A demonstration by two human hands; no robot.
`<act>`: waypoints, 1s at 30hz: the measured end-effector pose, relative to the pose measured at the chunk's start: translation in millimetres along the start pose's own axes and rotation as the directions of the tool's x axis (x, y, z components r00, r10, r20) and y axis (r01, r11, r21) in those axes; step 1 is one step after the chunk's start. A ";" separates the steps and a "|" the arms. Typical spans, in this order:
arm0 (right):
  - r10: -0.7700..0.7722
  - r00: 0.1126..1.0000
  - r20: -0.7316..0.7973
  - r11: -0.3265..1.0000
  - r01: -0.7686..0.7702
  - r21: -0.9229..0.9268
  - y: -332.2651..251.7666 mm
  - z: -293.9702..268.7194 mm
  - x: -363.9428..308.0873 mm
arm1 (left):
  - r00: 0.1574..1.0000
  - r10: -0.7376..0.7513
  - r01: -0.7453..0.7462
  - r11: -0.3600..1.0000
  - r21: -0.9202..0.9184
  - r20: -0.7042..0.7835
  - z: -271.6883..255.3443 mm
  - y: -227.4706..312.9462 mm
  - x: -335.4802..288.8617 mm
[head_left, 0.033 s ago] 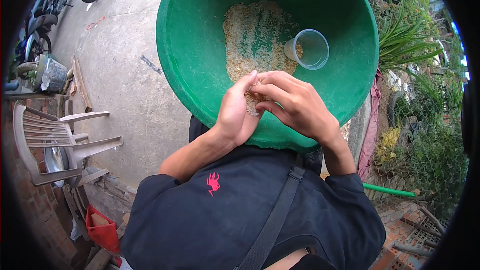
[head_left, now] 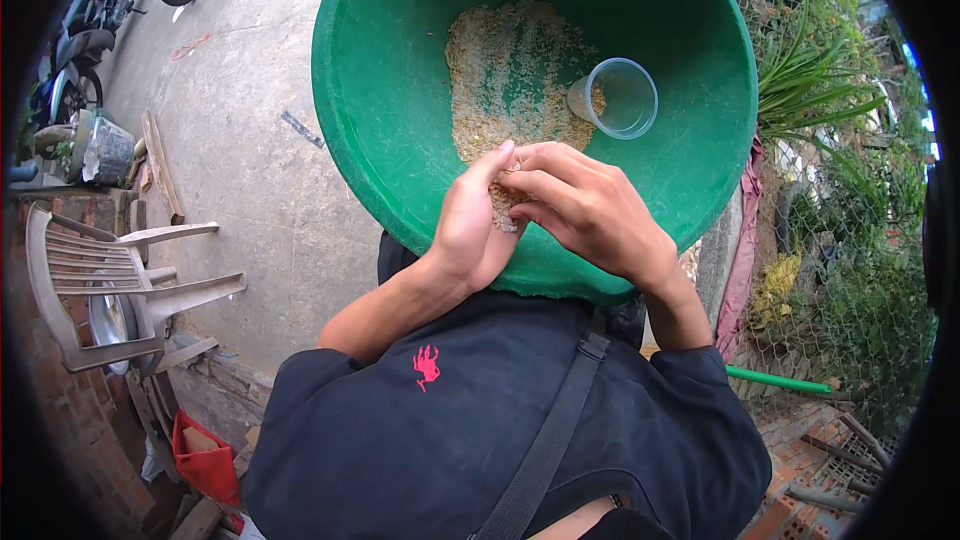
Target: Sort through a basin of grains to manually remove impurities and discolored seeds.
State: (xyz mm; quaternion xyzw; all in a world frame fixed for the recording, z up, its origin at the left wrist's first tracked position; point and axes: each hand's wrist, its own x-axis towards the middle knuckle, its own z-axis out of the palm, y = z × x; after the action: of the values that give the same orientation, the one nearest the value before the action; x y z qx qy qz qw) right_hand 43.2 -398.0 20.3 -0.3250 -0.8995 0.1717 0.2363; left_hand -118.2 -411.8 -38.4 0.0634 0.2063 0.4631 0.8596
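Observation:
Cupped with its palm up, my left hand (head_left: 466, 225) holds a small heap of pale yellow-white broken grain (head_left: 506, 214). Over that palm my right hand (head_left: 595, 208) is bent inward, its fingertips drawn together at the grain; they partly hide it. Both hands are above the near side of a big round green tub (head_left: 385, 120) that rests in front of my body. More grain (head_left: 488, 105) lies spread over the tub's bottom, streaked so that green shows through. A clear plastic cup (head_left: 628, 102) lies tilted on the right of this grain, with some grain inside it.
To the left, a plastic chair (head_left: 95, 275) stands by a brick wall, with a motorbike (head_left: 95, 15) farther off. A wire fence with plants (head_left: 815, 90) runs along the right. A green pole (head_left: 780, 380) sticks out near my right elbow. A red bag (head_left: 203, 460) is at lower left.
My right fingers have shifted very slightly over the grain in my left palm. Everything else looks the same.

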 end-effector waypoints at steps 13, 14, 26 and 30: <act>0.062 0.998 -0.025 0.991 -0.059 0.119 4.6 7.2 -4.1 | 0.997 0.007 -0.002 0.998 0.059 -0.073 0.4 -5.3 3.5; 0.072 0.996 -0.059 0.989 -0.064 0.134 4.7 7.5 -4.1 | 0.997 0.001 0.004 0.997 0.079 -0.071 0.9 -5.5 4.4; 0.474 0.874 0.108 0.313 -0.281 0.907 10.9 -14.2 -11.0 | 0.998 0.036 -0.030 0.992 0.125 -0.050 17.6 -1.2 1.1; 0.464 0.877 0.122 0.202 -0.239 0.950 17.7 -13.3 -14.4 | 0.999 0.030 -0.026 0.991 0.128 -0.025 19.1 -0.8 1.3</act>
State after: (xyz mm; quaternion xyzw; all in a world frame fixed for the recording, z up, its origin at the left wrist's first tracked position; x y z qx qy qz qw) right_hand 69.0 -392.6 18.7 -0.3327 -0.4940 0.6849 0.4198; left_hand -109.1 -409.6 -21.6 0.1150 0.2460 0.4617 0.8445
